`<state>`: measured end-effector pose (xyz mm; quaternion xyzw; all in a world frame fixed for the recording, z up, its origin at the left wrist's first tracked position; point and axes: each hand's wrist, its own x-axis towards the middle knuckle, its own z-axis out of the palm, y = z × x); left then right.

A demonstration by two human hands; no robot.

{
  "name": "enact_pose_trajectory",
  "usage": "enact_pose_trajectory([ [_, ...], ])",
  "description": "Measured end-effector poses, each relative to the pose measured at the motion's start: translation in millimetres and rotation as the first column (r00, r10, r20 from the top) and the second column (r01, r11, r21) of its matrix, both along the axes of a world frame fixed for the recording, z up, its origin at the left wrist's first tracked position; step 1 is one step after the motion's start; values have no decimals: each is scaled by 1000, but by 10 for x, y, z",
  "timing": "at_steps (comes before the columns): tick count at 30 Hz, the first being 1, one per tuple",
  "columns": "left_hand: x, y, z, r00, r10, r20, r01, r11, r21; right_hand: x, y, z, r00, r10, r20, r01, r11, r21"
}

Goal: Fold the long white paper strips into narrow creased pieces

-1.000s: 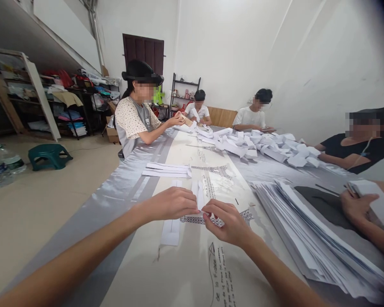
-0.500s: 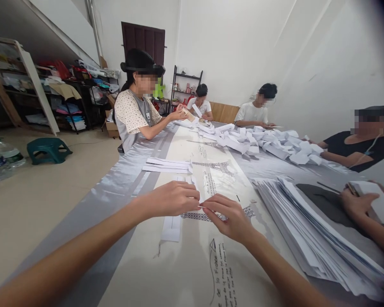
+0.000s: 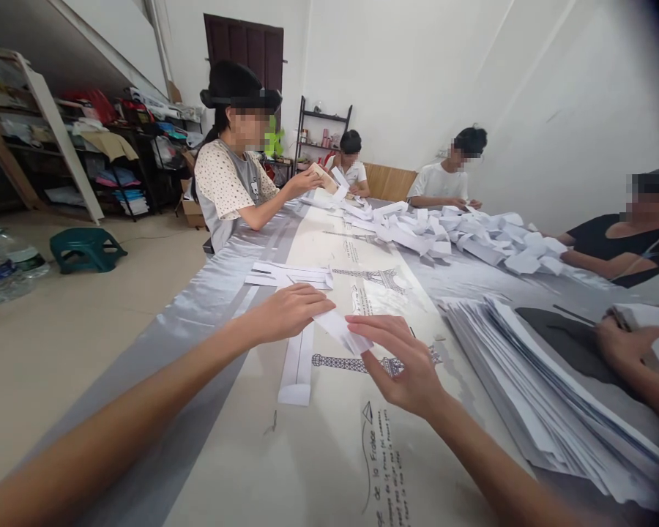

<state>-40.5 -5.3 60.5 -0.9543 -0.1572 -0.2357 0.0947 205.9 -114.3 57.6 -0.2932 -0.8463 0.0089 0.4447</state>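
A small white paper piece (image 3: 340, 331) is stretched between my two hands over the printed tablecloth (image 3: 263, 454). My left hand (image 3: 288, 313) grips its upper left end, fingers together. At its lower right end, my right hand (image 3: 398, 359) pinches it between thumb and fingers. Beneath and just left of the piece lies a long white paper strip (image 3: 296, 369) with a dark line along it. More white strips (image 3: 263, 274) lie crosswise beyond my left hand.
A stack of white sheets (image 3: 527, 395) lies to the right, beside another person's hands (image 3: 626, 348). A heap of folded white papers (image 3: 444, 230) covers the far table. Several people sit around it. A green stool (image 3: 86, 249) stands on the floor at left.
The paper between my hands, formerly seen edge-on, now shows its broad face. My left hand has risen slightly and my hands are a little farther apart. The view has shifted slightly.
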Motion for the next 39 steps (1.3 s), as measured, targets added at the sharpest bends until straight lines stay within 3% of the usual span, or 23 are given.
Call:
enact_pose_trajectory([
  [5, -28, 43, -35, 993, 29, -116, -21, 997, 69, 17, 85, -90, 997, 47, 58, -40, 992, -118],
  [8, -110, 107, -58, 991, 38, -127, -33, 999, 40, 73, 162, -124, 997, -71, -40, 64, 985, -160],
  [11, -204, 194, -91, 998, -7, -68, 6, 1000, -11, 180, 273, -174, 959, -236, -157, 181, 936, -301],
  [15, -285, 341, -189, 998, -66, 15, 66, 997, -47, 330, 433, -308, 905, -330, -267, 163, 850, -501],
  [20, -435, 522, -379, 976, 162, 144, -159, 987, -33, 426, 553, -477, 861, -426, -278, 174, 760, -626],
  [23, -526, 575, -507, 958, 240, 159, -239, 971, -28, 395, 547, -511, 908, -356, -220, 128, 737, -664],
  [26, -511, 552, -612, 971, 204, 122, -202, 979, -30, 295, 495, -532, 957, -252, -145, 90, 730, -677],
  [28, -452, 506, -645, 984, 150, 95, -148, 989, -23, 224, 455, -554, 974, -210, -80, 111, 760, -641],
  [33, -343, 378, -563, 1000, 30, -3, -30, 997, -74, 164, 392, -587, 976, -113, 187, 201, 802, -562],
  [37, -228, 254, -456, 997, 68, -46, -73, 991, -115, 184, 372, -534, 950, -78, 301, 237, 809, -538],
  [39, -93, 161, -449, 996, 89, -18, -91, 988, -126, 178, 365, -502, 951, -25, 310, 197, 820, -538],
])
